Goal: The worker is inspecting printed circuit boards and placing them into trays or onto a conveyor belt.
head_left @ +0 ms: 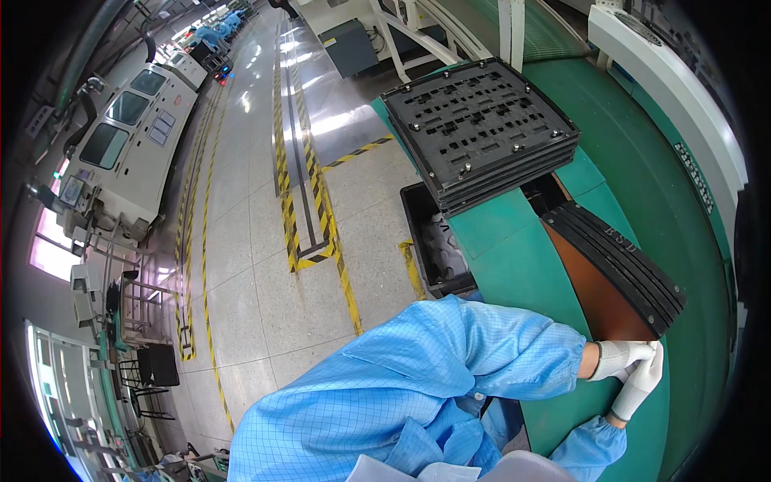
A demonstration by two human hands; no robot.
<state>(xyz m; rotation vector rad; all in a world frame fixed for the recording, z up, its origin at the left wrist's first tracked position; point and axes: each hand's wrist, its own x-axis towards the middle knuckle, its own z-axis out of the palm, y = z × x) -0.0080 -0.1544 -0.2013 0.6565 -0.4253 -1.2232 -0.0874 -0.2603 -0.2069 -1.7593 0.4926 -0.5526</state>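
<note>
Two white-gloved hands come together beside the near end of a stack of black fixture plates (614,261), which stands tilted with a brown flat face (590,293) toward the left. My left hand (622,358) reaches across from the left, its fingers closed and drawn together just below the brown face's near edge. From below, my right hand (641,386) comes up with its fingertips against the left hand's. Whatever lies between the fingers is too small or hidden to make out. Both arms wear blue checked sleeves (522,345).
A second stack of black fixture trays (482,120), with slots and metal studs, lies flat at the green bench's (506,241) far end. Below the bench's left edge stands a black bin (422,229) holding pale scraps. A green conveyor belt (626,169) runs along the right.
</note>
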